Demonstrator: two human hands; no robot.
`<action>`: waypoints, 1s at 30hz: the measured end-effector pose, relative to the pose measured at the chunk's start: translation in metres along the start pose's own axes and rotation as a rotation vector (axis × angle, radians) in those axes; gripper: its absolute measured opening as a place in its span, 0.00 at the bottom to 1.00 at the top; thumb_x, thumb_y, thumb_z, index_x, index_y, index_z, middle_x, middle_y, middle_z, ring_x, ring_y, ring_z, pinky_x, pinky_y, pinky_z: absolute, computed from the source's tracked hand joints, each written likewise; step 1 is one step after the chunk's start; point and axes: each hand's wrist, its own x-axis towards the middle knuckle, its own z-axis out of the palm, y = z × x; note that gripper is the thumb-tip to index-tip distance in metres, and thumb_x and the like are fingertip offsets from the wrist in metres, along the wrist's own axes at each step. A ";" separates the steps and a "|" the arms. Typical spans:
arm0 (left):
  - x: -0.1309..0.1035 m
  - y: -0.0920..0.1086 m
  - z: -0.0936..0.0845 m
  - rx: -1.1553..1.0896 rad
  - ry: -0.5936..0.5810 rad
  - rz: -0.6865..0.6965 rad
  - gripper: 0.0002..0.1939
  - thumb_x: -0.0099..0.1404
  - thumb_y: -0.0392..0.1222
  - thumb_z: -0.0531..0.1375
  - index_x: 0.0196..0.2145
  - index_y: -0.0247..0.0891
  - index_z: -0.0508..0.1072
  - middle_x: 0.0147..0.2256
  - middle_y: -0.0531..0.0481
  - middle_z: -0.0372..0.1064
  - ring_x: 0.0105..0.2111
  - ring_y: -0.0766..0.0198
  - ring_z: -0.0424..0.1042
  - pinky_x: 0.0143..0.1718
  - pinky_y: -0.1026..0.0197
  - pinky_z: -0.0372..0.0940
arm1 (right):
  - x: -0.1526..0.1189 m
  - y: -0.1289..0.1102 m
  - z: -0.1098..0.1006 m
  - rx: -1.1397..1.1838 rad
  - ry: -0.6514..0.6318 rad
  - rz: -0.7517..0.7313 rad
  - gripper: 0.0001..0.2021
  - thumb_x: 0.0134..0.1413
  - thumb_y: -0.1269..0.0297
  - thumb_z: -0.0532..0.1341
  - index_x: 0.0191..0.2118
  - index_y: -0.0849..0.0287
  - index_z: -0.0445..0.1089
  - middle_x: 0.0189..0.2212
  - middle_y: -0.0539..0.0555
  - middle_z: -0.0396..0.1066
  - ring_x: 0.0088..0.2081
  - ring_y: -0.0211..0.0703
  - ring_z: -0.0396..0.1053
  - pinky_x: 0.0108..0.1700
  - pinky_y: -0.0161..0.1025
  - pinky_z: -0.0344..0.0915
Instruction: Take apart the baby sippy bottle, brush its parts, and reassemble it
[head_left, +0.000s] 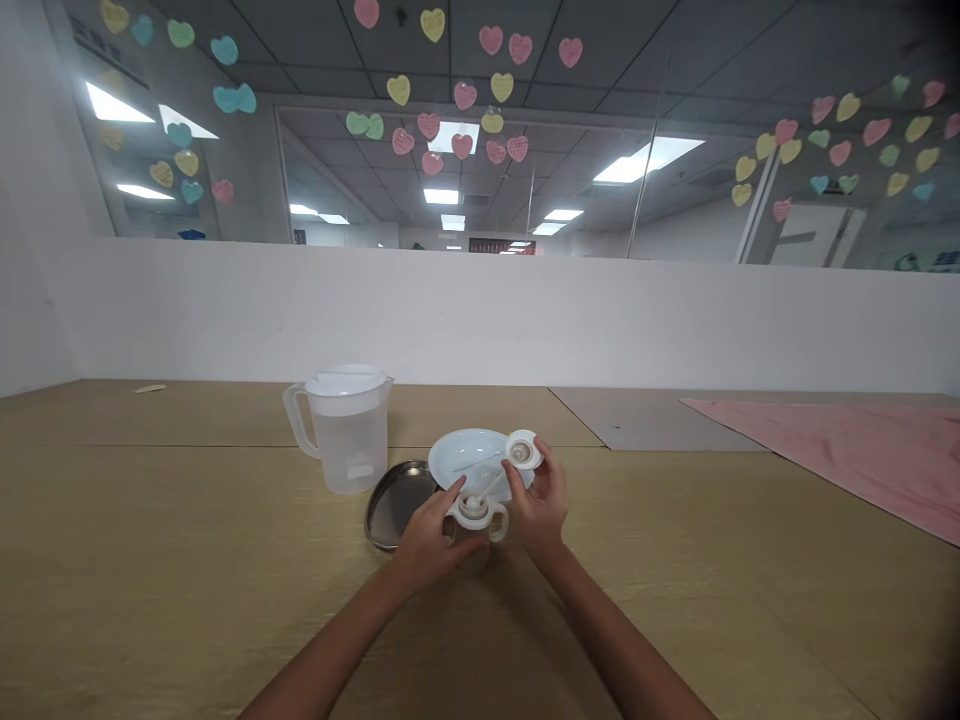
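My left hand (435,535) is closed around a small two-handled cup (475,515) with a white top and a clear-looking body. Between the fingertips of my right hand (541,500) is a round white lid (523,450), tilted so one face shows, held up and to the right of the cup. A thin pale straw (493,484) slants up from the cup's top towards the lid. Behind the cup lies a white plate (459,446), partly covered by my right hand and the lid. A round metal tray (395,508) is just left of the plate, its right edge hidden by my left hand.
A translucent lidded pitcher (349,430) stands left of the tray, handle to the left. On the right a pink cloth (862,450) covers part of the table, by a grey sheet (652,420). A low white wall (480,315) closes off the back.
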 end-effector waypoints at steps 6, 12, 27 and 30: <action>0.000 0.002 0.000 -0.022 -0.029 -0.043 0.39 0.54 0.57 0.63 0.59 0.37 0.57 0.48 0.42 0.67 0.46 0.53 0.67 0.49 0.53 0.63 | 0.019 -0.006 -0.001 0.199 0.076 0.095 0.21 0.47 0.68 0.65 0.48 0.61 0.61 0.47 0.60 0.63 0.45 0.45 0.67 0.48 0.42 0.67; 0.000 0.002 -0.001 -0.010 -0.045 -0.052 0.39 0.54 0.56 0.63 0.59 0.40 0.56 0.50 0.44 0.66 0.48 0.53 0.66 0.51 0.53 0.62 | 0.031 -0.002 -0.002 0.331 0.124 0.226 0.23 0.42 0.69 0.67 0.45 0.59 0.59 0.41 0.56 0.64 0.43 0.42 0.68 0.44 0.38 0.68; 0.001 0.008 -0.005 0.009 -0.057 -0.036 0.38 0.55 0.56 0.63 0.59 0.39 0.57 0.47 0.44 0.68 0.46 0.54 0.68 0.48 0.54 0.64 | 0.020 0.045 -0.013 0.127 -0.141 0.423 0.25 0.42 0.58 0.65 0.43 0.57 0.52 0.39 0.55 0.63 0.40 0.45 0.68 0.42 0.42 0.68; 0.001 0.007 -0.005 0.026 -0.049 -0.025 0.38 0.55 0.55 0.62 0.59 0.39 0.57 0.47 0.44 0.67 0.46 0.54 0.68 0.48 0.54 0.64 | 0.013 0.049 -0.017 -0.127 -0.318 0.310 0.23 0.46 0.55 0.62 0.45 0.58 0.54 0.40 0.57 0.64 0.43 0.48 0.66 0.45 0.46 0.65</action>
